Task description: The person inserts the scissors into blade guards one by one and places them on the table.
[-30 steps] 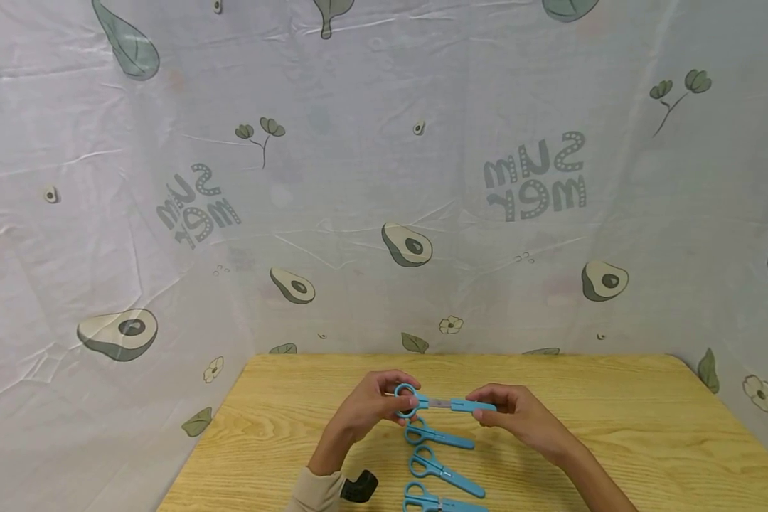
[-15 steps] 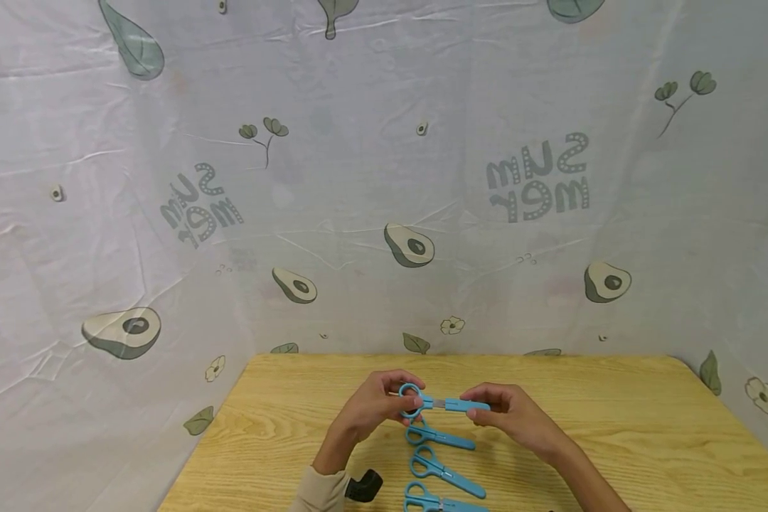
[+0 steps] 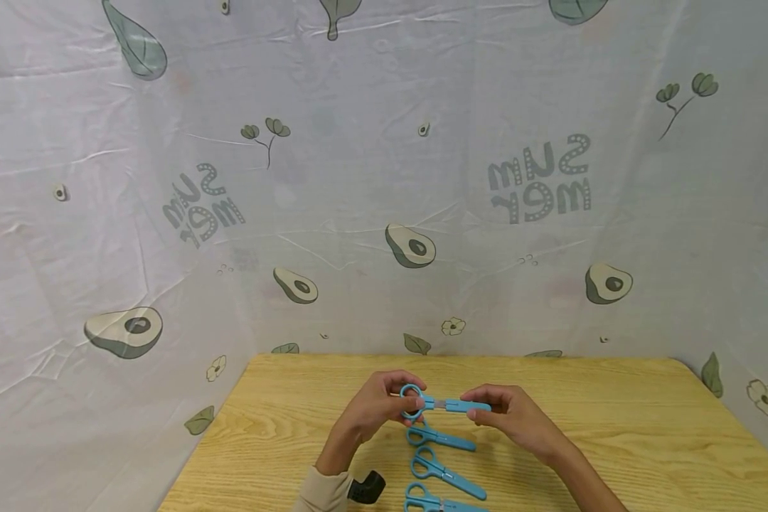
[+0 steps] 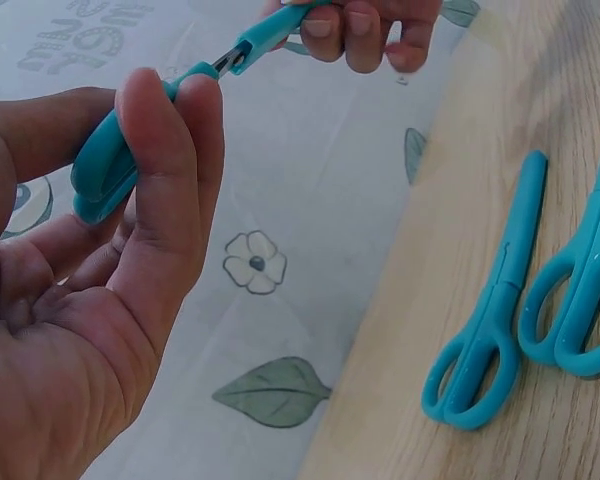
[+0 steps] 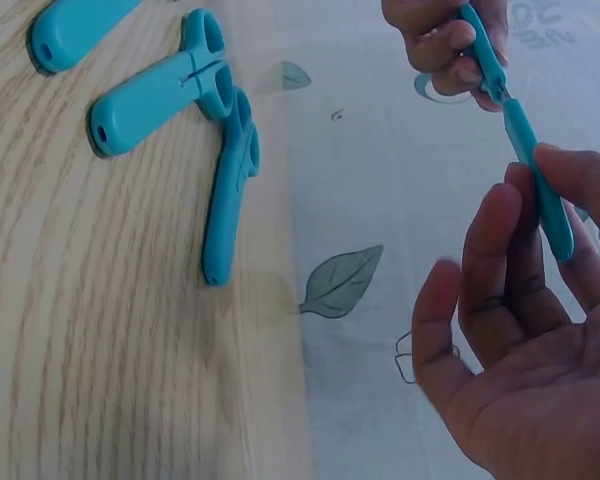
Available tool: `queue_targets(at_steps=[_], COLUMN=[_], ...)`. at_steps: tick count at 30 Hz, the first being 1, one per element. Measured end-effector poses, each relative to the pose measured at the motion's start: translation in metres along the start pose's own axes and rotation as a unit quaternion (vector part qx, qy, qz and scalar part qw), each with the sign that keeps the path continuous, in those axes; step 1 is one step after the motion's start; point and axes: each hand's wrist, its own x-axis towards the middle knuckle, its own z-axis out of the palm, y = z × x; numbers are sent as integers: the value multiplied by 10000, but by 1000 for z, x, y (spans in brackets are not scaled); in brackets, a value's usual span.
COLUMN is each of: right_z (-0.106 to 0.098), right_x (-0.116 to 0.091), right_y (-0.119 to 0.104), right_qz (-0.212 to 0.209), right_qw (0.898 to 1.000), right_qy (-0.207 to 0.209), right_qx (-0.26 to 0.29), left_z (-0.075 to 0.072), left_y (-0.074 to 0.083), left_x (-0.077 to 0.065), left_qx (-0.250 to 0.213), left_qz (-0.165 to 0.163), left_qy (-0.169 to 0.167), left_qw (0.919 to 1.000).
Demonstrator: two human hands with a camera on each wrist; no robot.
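Observation:
My left hand (image 3: 372, 407) pinches a pair of blue scissors (image 3: 428, 403) at its finger loops, held up over the table. My right hand (image 3: 517, 416) pinches the matching blue sheath (image 3: 457, 405) between thumb and fingers. The sheath covers most of the blades; a short strip of bare metal shows between it and the handles, also in the left wrist view. Both parts line up end to end. Below them, three sheathed blue scissors (image 3: 446, 439) lie in a column, loops to the left and tips to the right.
The scissors rest on a wooden table (image 3: 614, 427). Beyond it hangs a pale sheet (image 3: 358, 178) printed with avocados and leaves. A black device (image 3: 367, 488) sits at the left wrist by the sleeve.
The right hand has moved the sheath left toward the handles, and less of the metal blade shows than one second ago. The left hand has shifted slightly right. Scissors on the table stay put.

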Motion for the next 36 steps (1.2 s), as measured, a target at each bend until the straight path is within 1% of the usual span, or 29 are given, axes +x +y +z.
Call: queue_targets(at_steps=[12, 18, 27, 31, 36], right_z=[6, 8, 9, 10, 13], right_x=[2, 2, 3, 5, 6], right_y=[3, 3, 3, 3, 3], right_qz=[4, 3, -92, -73, 8], right_qw=[9992, 9993, 9993, 9991, 9989], right_qy=[336, 344, 291, 341, 446], right_qx=[-230, -161, -206, -241, -134], left_z=[4, 6, 9, 10, 13], left_y=[-4, -4, -5, -5, -6], left_x=[1, 2, 5, 6, 8], left_qx=[-10, -12, 25, 24, 52], left_qz=[16, 19, -61, -56, -78], left_qy=[139, 164, 143, 197, 242], left_qw=[9999, 9999, 9999, 9998, 9997])
